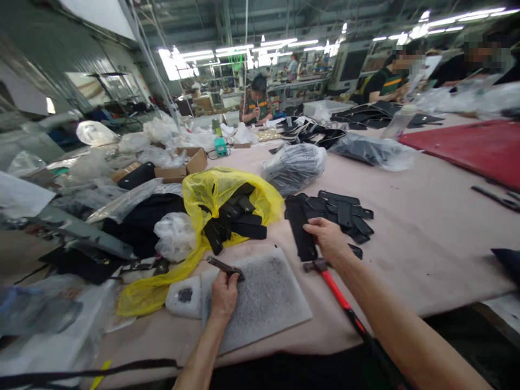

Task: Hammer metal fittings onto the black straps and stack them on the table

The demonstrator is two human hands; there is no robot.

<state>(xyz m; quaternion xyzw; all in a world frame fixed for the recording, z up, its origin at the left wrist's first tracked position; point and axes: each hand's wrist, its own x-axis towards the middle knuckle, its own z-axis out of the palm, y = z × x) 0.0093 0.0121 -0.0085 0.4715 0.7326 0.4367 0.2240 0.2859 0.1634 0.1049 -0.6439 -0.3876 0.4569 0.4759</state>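
Observation:
My left hand [225, 295] is closed around a short dark metal tool [221, 265], perhaps a punch; its exact kind is unclear. It is held over a pale, speckled slab [268, 292] on the table. My right hand [325, 234] pinches the edge of a flat black strip [301, 227], thumb on top, beside a loose pile of similar black pieces [341, 208]. A hammer [336, 290] with a red and black handle lies just below my right hand, its head close to the strip's lower end and its handle partly behind my forearm.
A yellow plastic bag [195, 195] spills black pieces beyond the slab. A small white block [183, 297] adjoins the slab's left side. Behind are a plastic-wrapped bundle [294, 165], a cardboard box [196, 161] and a red board [471, 143]. Several people work farther back.

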